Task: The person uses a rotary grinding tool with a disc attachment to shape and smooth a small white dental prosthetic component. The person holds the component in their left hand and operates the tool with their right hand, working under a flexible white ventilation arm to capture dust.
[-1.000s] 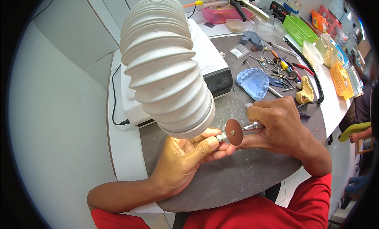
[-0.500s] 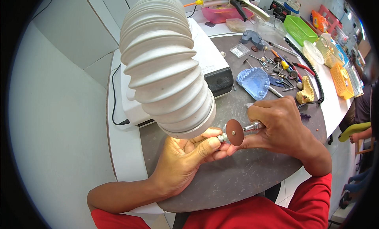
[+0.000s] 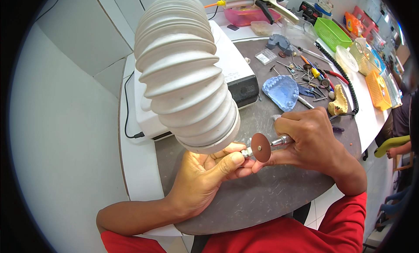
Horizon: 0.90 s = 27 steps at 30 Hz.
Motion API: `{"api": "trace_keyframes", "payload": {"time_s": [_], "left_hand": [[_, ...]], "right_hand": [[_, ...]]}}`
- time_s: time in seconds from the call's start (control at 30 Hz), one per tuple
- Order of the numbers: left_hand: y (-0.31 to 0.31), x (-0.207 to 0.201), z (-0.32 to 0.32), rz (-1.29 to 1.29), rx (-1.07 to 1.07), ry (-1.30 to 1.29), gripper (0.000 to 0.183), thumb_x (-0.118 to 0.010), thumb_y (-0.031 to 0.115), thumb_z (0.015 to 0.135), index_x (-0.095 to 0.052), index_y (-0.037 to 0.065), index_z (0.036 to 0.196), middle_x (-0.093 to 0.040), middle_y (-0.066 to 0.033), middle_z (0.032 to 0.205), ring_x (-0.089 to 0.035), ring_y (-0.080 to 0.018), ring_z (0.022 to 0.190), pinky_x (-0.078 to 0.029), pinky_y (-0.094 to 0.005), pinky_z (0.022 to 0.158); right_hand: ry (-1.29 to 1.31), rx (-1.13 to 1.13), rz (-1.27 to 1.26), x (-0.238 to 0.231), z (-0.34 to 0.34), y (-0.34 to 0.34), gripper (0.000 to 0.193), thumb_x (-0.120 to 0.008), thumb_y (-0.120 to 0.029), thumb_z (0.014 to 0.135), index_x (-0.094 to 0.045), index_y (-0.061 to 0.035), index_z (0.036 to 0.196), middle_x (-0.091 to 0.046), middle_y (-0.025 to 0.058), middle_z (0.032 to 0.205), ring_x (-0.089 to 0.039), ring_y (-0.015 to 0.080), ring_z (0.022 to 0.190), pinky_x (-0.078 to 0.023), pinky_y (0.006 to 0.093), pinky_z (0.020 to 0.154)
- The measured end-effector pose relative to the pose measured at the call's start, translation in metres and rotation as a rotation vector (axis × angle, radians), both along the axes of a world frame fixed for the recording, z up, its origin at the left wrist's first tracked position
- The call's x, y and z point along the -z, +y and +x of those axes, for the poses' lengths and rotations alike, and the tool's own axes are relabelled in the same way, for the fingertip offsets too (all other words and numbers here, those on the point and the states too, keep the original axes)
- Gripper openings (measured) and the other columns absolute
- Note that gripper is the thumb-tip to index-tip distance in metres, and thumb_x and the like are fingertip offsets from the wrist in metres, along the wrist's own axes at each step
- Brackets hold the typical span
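Between the thumb and fingers of my left hand (image 3: 209, 170) is a small metallic dental piece (image 3: 247, 152), tooth-shaped and partly covered by the fingertips. My right hand (image 3: 307, 137) wraps round a rotary handpiece (image 3: 282, 140) with a silver nose. A brown abrasive disc (image 3: 261, 147) is mounted on its tip, right up against the dental piece; whether the two touch I cannot tell. Fingers of both hands come together below the disc. Just above my left hand hangs the open end of a white corrugated suction hose (image 3: 187, 78).
A white machine (image 3: 238, 63) stands behind the hose. Beyond my right hand lie a blue dental cast (image 3: 280, 92), a yellowish cast (image 3: 338, 101), a grey cast (image 3: 280, 42) and scattered burs and tools (image 3: 312, 76). Green (image 3: 332, 32) and orange (image 3: 378, 90) baskets line the right side.
The disc and handpiece sit a few pixels to the right and lower in the picture, as does the hose. Both hands keep their grip.
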State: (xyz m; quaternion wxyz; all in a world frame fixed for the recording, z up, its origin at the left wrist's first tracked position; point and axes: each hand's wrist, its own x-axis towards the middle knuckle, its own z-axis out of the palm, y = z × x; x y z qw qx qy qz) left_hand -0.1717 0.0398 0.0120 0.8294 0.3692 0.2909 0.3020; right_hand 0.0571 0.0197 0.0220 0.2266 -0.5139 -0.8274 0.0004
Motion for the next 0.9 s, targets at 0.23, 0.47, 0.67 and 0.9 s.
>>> {"api": "trace_keyframes", "payload": {"time_s": [0.23,0.47,0.67,0.9], "left_hand": [[-0.0003,0.0012,-0.0004,0.011,-0.001,0.001,0.01,-0.058,0.008,0.098,-0.056,0.003,0.106,-0.064,-0.011,0.098,-0.065,-0.016,0.093,-0.057,-0.0306,0.083],[-0.0006,0.0011,-0.0006,0.004,0.001,0.001,0.01,-0.057,0.008,0.098,-0.056,0.002,0.106,-0.064,-0.0109,0.098,-0.065,-0.0156,0.092,-0.058,-0.0297,0.083],[-0.0007,0.0011,-0.0006,0.013,0.001,0.002,0.011,-0.058,0.008,0.098,-0.057,0.002,0.106,-0.064,-0.0111,0.098,-0.065,-0.0154,0.09,-0.058,-0.0294,0.082],[-0.0015,-0.001,-0.0002,0.014,-0.007,0.014,0.012,-0.059,0.011,0.097,-0.057,0.002,0.105,-0.064,-0.0115,0.097,-0.066,-0.0158,0.09,-0.058,-0.0291,0.081]], "right_hand": [[0.0,-0.002,0.017,0.0016,-0.0006,0.0,0.064,-0.075,-0.064,0.069,-0.051,-0.0072,0.052,-0.049,0.005,0.049,-0.054,0.0227,0.042,-0.041,0.0349,0.041],[-0.013,-0.004,0.022,0.0009,-0.0007,-0.0007,0.063,-0.075,-0.063,0.07,-0.052,-0.0072,0.053,-0.05,0.0048,0.05,-0.055,0.0227,0.042,-0.041,0.0346,0.042],[-0.013,-0.01,0.023,0.0015,-0.0012,-0.0003,0.064,-0.075,-0.064,0.069,-0.05,-0.0075,0.053,-0.049,0.0048,0.05,-0.055,0.0228,0.042,-0.041,0.0346,0.041],[-0.002,-0.016,0.018,0.0017,-0.0012,-0.0003,0.064,-0.075,-0.064,0.069,-0.05,-0.0072,0.053,-0.048,0.005,0.05,-0.054,0.0231,0.042,-0.04,0.0346,0.041]]}}
